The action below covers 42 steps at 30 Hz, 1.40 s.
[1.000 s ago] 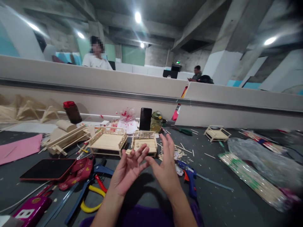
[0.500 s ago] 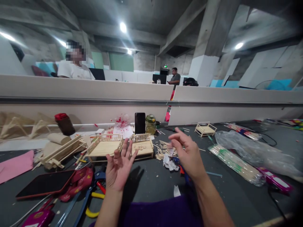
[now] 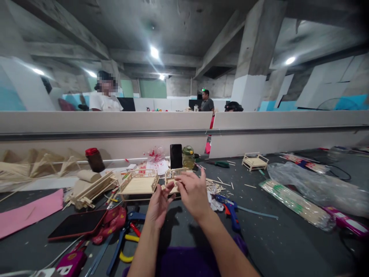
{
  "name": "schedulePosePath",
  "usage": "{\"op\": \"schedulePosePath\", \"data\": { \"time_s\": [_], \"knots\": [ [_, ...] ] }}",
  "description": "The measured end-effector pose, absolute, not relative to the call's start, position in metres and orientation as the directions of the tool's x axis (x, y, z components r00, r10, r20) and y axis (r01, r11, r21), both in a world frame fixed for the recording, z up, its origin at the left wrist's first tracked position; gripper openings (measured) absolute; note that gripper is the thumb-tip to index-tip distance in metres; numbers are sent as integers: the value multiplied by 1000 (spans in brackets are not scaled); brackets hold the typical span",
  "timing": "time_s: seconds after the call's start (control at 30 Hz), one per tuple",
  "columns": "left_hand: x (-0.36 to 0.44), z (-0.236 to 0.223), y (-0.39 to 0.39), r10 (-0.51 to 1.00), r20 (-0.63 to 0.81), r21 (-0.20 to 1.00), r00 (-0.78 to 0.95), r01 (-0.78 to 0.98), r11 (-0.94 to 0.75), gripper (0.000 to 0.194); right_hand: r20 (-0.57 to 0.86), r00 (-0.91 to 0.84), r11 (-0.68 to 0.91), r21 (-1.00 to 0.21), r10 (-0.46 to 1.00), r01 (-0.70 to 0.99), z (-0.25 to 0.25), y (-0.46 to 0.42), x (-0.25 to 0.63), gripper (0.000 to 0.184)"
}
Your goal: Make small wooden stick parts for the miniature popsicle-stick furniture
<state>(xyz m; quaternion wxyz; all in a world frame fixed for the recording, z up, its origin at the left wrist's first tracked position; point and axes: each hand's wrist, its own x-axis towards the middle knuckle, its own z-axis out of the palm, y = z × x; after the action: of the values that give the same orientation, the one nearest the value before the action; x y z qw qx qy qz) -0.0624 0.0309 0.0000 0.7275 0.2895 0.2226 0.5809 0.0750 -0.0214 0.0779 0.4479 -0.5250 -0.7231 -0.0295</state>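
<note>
My left hand [image 3: 159, 206] is palm up, with its fingers loosely curled and apart. My right hand [image 3: 193, 194] meets it from the right, back of the hand toward me. Its fingertips are pinched together at the left fingertips, and one finger is raised. Whatever may be between them is too small or hidden to make out. Just behind the hands are two miniature wooden stick beds, the left bed [image 3: 141, 184] in fuller view and the right bed [image 3: 176, 172] partly covered by my fingers.
A glue gun [image 3: 230, 209] lies right of my hands, near loose sticks [image 3: 216, 184]. Farther right are another small bed [image 3: 255, 161] and bagged sticks [image 3: 296, 204]. Pliers [image 3: 123, 238], a tablet [image 3: 77, 225] and pink paper [image 3: 31, 211] lie left. A phone [image 3: 175, 156] stands behind.
My hands have come together from apart: the right moved left and the left turned in toward it. The glue gun is now less covered. The camera view has shifted slightly.
</note>
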Motion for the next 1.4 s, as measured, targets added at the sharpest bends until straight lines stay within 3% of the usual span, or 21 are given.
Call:
{"op": "schedulePosePath", "data": {
  "time_s": [0.13,0.3,0.43,0.6,0.87,1.4],
  "knots": [
    [-61,1,28,981,64,787,183,-614,63,37,585,-54,452,-562,809,693,63,-4,58,35],
    [-58,0,27,982,59,805,181,-590,61,36,541,-34,474,-703,840,530,45,11,52,19],
    [-56,2,27,974,20,776,225,-618,127,43,665,9,589,-668,747,454,38,11,56,22],
    [-54,7,20,980,14,853,200,-514,92,26,709,16,620,-628,705,471,30,9,64,26],
    [-50,2,19,983,-19,890,183,-445,100,21,586,24,555,-780,810,289,16,10,77,26],
    [-44,-6,20,982,-100,821,158,-544,171,21,528,27,506,-826,849,248,12,10,80,21]
  ]
}}
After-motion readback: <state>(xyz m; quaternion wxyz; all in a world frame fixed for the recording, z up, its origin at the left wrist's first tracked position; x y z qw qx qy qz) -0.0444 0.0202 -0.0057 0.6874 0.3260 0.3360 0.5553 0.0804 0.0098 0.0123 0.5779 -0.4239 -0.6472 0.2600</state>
